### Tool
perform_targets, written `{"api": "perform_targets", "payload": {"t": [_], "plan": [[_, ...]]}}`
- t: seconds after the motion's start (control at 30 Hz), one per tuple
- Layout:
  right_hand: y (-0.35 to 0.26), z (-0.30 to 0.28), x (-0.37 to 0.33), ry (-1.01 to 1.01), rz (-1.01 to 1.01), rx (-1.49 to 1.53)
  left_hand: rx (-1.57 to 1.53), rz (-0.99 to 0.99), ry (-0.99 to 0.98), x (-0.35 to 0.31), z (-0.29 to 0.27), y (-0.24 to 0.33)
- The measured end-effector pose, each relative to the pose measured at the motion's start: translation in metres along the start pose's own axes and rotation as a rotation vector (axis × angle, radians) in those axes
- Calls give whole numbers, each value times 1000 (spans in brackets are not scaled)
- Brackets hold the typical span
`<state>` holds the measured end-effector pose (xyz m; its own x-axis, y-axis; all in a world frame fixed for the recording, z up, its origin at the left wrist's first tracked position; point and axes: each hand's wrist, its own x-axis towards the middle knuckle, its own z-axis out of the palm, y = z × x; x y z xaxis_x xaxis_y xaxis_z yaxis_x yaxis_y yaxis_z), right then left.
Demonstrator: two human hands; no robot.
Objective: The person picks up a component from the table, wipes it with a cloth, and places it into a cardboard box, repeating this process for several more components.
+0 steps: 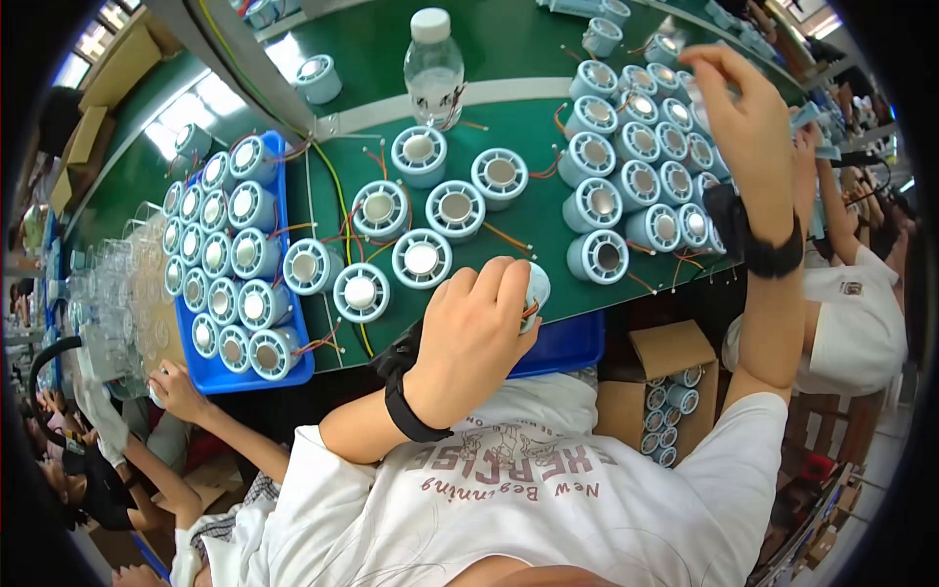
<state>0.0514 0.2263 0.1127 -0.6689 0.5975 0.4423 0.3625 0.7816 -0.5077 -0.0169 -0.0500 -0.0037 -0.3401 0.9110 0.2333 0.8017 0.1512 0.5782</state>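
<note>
My left hand (471, 318) is closed around a light blue cylindrical motor (538, 286) near the table's front edge. The fingers cover most of it, and a bit of its wiring shows beside them. My right hand (736, 93) is raised over the far part of a block of similar motors (641, 183) on the right, its fingers bent and apart. A whitish thing under those fingers is too unclear to name. Between my hands and the left side stand several loose motors (456, 207), with spoked rims, silver centres and thin wires ending in small plugs.
A blue tray (303, 364) full of motors lies on the left of the green table (518, 127). Farther back stand a clear bottle (433, 73) and a metal post (230, 68). Below the edge is a cardboard box (675, 344) of motors. Other people sit at both sides.
</note>
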Motion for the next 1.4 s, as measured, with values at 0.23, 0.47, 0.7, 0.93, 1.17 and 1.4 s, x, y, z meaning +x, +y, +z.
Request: {"api": "perform_targets", "payload": {"t": [0.23, 0.47, 0.7, 0.93, 1.17, 1.4], "plan": [[132, 17, 154, -215, 99, -463, 327, -118, -63, 22, 18, 3], [252, 83, 238, -705, 377, -968, 236, -3, -22, 20, -7, 14], [351, 68, 229, -500, 303, -623, -144, 44, 142, 24, -29, 12], [360, 25, 217, -263, 213, -861, -195, 75, 314, 32, -43, 33], [240, -71, 119, 139, 468, -522, 304, 389, 743, 186, -92, 83], [57, -167, -71, 222, 461, 50, 728, 666, 389, 258, -77, 81]]}}
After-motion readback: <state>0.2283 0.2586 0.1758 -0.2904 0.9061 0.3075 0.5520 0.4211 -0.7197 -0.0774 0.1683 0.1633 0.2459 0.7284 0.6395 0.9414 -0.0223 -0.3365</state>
